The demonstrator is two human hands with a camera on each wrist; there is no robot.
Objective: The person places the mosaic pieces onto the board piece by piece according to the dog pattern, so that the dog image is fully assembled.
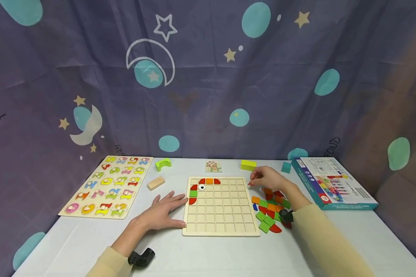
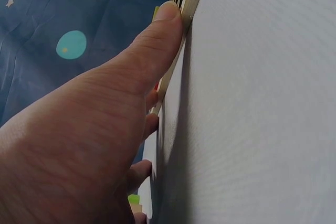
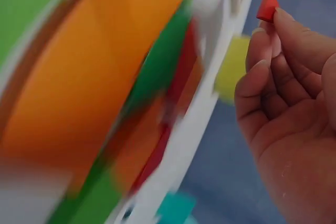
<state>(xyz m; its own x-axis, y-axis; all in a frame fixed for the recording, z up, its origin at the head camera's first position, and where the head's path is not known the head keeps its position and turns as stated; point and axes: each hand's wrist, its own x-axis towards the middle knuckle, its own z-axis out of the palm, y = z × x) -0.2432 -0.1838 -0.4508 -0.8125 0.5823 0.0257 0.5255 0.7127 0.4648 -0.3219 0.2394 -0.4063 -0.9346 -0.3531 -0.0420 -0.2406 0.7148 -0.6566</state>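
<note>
Red piece (image 3: 268, 6): held beside the right edge of the grid board (image 1: 222, 215), near its far right corner. The right hand (image 1: 268, 179) pinches it between thumb and fingertips; the other fingers are curled.

Grid board: three pieces, red, orange (image 1: 209, 181) and red, line its far edge toward the left. A white disc with a black dot (image 1: 202, 187) sits nearer. Red, green (image 1: 193, 194) and red pieces line the left edge. The left hand (image 1: 163, 213) has its fingers spread wide, the thumb touching the board's left edge.

Right of the board: a pile of loose pieces (image 1: 272, 207), mainly red, green and orange, lies close by, partly overlapping. A black wrist device (image 1: 286, 216) on the right arm blocks the view of part of the pile. Beyond the pile lies a flat box (image 1: 346, 188).

Left of the board: a wooden block (image 1: 156, 183) and a green arch (image 1: 163, 164); farther out, a number board (image 1: 94, 201).

Behind the board: a picture card (image 1: 213, 166), a yellow block (image 1: 248, 165) and, farther right, a teal block (image 1: 286, 167). A patterned cloth (image 1: 208, 96) hangs behind the desk (image 1: 211, 257).
</note>
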